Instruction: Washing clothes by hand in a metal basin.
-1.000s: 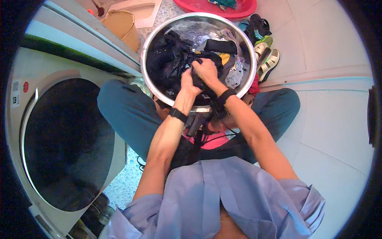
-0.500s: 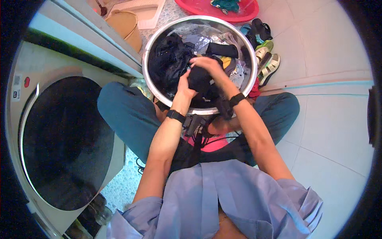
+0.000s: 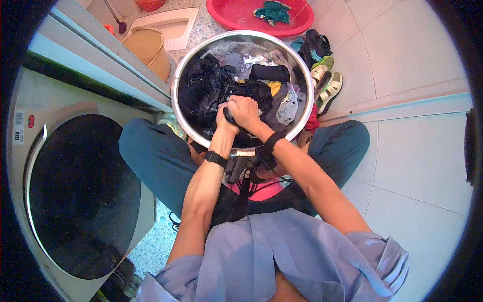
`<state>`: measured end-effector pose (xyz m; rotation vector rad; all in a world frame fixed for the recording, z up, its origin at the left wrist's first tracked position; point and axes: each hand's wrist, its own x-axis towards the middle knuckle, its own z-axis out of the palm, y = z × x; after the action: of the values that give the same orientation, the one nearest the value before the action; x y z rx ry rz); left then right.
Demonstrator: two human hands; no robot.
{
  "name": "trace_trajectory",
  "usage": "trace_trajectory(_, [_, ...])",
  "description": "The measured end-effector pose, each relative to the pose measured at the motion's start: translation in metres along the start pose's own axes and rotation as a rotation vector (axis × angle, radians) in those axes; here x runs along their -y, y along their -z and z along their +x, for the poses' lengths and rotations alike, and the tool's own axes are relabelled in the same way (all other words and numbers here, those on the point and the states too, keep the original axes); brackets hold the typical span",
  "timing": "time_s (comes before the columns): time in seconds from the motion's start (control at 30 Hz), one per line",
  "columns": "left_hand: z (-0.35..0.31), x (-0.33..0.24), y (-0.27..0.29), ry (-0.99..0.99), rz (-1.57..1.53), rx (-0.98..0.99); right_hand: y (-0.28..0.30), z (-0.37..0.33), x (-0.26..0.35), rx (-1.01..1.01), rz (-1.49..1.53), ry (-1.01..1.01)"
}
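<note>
A seated person before me works dark cloth point(image 3: 230, 116) over a wide metal basin point(image 3: 176, 95), knees spread to either side; the left hand point(image 3: 225, 121) and right hand point(image 3: 244, 113) press together above the basin's near half, fingers curled tight around the cloth bunched between them; half a second ago the right hand reached across with fingers loosely extended, apart from the left, and more of the cloth showed between the two; it has since drawn in and closed beside the left; farther back in the basin, a black bundle point(image 3: 269, 73) lies, as before, beside yellow cloth point(image 3: 274, 87); beyond, green cloth point(image 3: 272, 12) rests in a red basin point(image 3: 216, 17).
</note>
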<state>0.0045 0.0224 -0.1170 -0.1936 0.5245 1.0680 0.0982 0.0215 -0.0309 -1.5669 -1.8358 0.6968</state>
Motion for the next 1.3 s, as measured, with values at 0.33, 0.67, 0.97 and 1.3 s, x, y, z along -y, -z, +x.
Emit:
trace_trajectory(0.33, [0.002,-0.007,-0.015,-0.06,0.146,-0.215,0.036,0.024,-0.06,-0.046,-0.153,-0.042])
trace_trajectory(0.67, [-0.002,-0.022,0.022,-0.166,0.43,-0.54,0.142,-0.043,0.213,0.776,1.369,0.547])
trace_trajectory(0.97, [-0.003,-0.025,0.017,-0.07,0.262,-0.441,0.189,-0.055,0.252,1.058,1.932,0.479])
trace_trajectory(1.3, [-0.003,-0.024,0.021,-0.037,0.463,-0.47,0.171,-0.034,0.199,0.888,1.571,0.459])
